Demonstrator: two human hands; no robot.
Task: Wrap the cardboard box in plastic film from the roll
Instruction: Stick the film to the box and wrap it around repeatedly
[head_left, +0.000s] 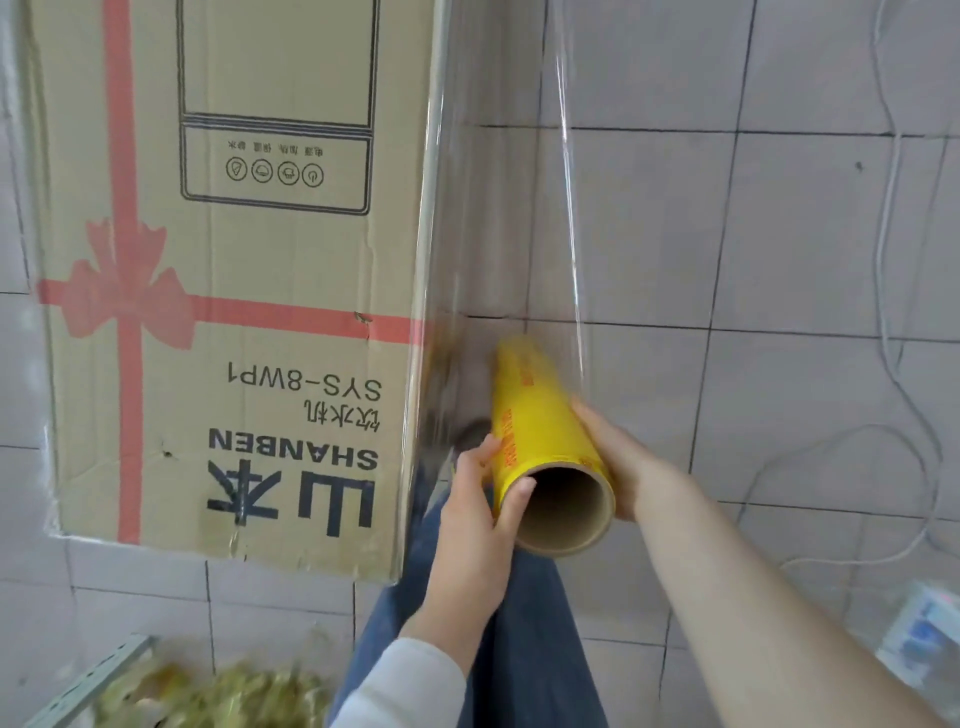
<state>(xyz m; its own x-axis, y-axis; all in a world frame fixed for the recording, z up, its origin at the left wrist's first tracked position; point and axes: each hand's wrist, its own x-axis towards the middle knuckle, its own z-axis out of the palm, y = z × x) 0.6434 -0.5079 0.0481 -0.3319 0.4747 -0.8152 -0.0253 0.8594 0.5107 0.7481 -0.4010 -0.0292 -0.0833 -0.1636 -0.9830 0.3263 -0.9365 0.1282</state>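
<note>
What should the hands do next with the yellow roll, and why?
Probably carry the yellow roll of plastic film, gripped by the left hand and right hand, round the next side of the brown cardboard box, pulling it taut. The clear film sheet stretches from the roll to the box's right edge, so only a further turn would cover more.

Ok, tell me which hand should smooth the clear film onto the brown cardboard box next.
Left, probably. The left hand grips the yellow film roll on the side nearest the brown cardboard box; the right hand holds the roll's far side and could steady it alone.
</note>
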